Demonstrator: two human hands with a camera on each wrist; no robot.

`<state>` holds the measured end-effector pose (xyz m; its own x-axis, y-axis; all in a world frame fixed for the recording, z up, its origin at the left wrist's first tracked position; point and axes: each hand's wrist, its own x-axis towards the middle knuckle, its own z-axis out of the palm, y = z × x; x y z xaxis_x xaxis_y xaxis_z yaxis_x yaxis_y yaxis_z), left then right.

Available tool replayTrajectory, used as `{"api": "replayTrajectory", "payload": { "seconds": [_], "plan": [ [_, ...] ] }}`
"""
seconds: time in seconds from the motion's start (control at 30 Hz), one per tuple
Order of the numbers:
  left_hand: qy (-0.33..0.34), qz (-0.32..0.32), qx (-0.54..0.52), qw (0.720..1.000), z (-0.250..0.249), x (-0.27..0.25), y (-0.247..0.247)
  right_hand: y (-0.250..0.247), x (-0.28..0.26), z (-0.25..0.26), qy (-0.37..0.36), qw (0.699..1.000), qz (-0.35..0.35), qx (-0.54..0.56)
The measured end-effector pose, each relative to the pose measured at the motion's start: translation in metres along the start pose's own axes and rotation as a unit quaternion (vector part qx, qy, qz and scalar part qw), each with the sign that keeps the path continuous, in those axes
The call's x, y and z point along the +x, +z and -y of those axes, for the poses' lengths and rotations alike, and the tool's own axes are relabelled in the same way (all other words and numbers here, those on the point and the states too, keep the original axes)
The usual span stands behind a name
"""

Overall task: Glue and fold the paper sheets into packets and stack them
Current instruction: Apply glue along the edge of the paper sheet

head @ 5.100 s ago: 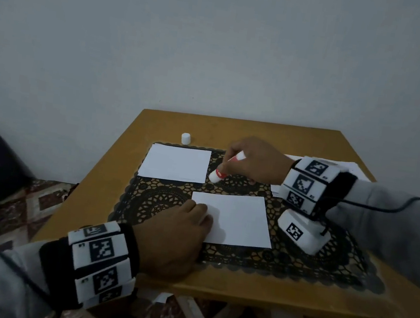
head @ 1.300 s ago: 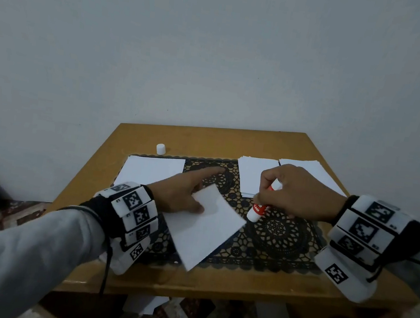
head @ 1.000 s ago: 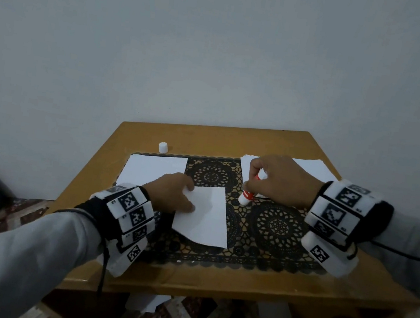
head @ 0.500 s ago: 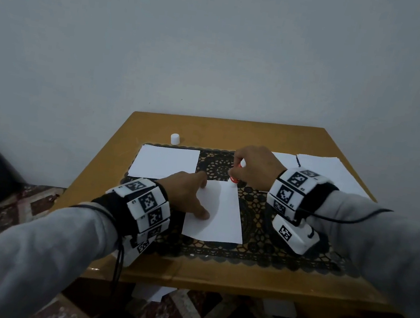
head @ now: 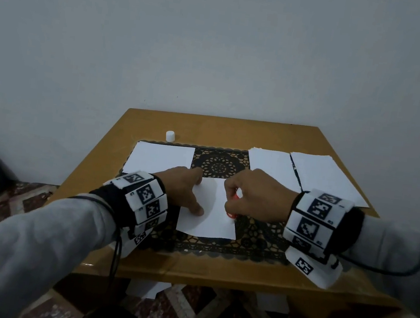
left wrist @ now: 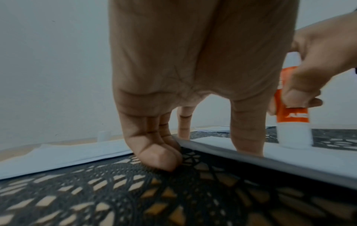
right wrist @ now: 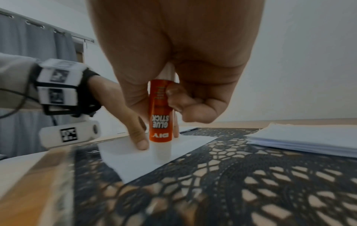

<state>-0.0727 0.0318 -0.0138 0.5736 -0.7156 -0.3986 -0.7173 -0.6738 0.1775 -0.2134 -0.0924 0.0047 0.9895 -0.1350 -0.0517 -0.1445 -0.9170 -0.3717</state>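
Observation:
A white paper sheet (head: 209, 223) lies on the black lace mat (head: 218, 165) in the middle of the table. My left hand (head: 194, 197) presses it flat near its left edge, the thumb (left wrist: 248, 137) straight on the paper and the other fingers (left wrist: 154, 156) at the sheet's edge on the mat. My right hand (head: 235, 202) grips an orange and white glue stick (right wrist: 160, 116), upright and tip down on the sheet's (right wrist: 133, 160) right edge. Only a bit of the glue stick (head: 231, 214) shows under the hand in the head view.
One white sheet (head: 160, 159) lies at the mat's far left, with the glue cap (head: 170, 136) behind it. Two paper stacks (head: 272, 167) (head: 326, 177) sit at the far right. The wooden table (head: 234, 130) stands against a wall. Some paper lies on the floor below.
My left hand turned the sheet upright and now pins it. The glue stick came down on the sheet's far right corner and has slid along the right edge toward me.

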Motion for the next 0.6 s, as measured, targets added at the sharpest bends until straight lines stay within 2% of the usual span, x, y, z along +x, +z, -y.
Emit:
{"api": "replayTrajectory", "payload": {
  "seconds": [0.1,0.17,0.23,0.3,0.37,0.47,0.53,0.6],
  "plan": [
    [0.011,-0.026,-0.022,0.999,-0.001,0.002,-0.003,0.002,-0.01,0.003,-0.005,1.0,0.023,0.009],
    [0.055,-0.075,-0.056,0.994,-0.003,0.004,-0.009,0.003,-0.014,0.003,-0.01,0.999,0.037,0.016],
    [0.111,-0.134,-0.117,0.978,-0.004,0.006,-0.018,0.002,-0.016,0.003,-0.017,0.999,0.046,0.017],
    [0.154,-0.161,-0.169,0.96,-0.003,0.007,-0.027,0.0,-0.017,0.001,-0.02,0.998,0.048,0.019],
    [0.183,-0.128,-0.174,0.959,0.0,0.005,-0.035,-0.003,-0.017,-0.003,-0.017,0.998,0.055,0.021],
    [0.201,-0.003,-0.14,0.969,0.007,-0.005,-0.042,-0.014,-0.015,-0.014,-0.004,0.999,0.044,0.018],
    [0.187,0.07,-0.128,0.971,0.011,-0.014,-0.041,-0.025,-0.013,-0.023,0.008,1.0,-0.002,0.018],
    [0.178,0.085,-0.142,0.97,0.014,-0.019,-0.036,-0.035,-0.008,-0.031,0.022,0.998,-0.057,0.011]
  ]
}}
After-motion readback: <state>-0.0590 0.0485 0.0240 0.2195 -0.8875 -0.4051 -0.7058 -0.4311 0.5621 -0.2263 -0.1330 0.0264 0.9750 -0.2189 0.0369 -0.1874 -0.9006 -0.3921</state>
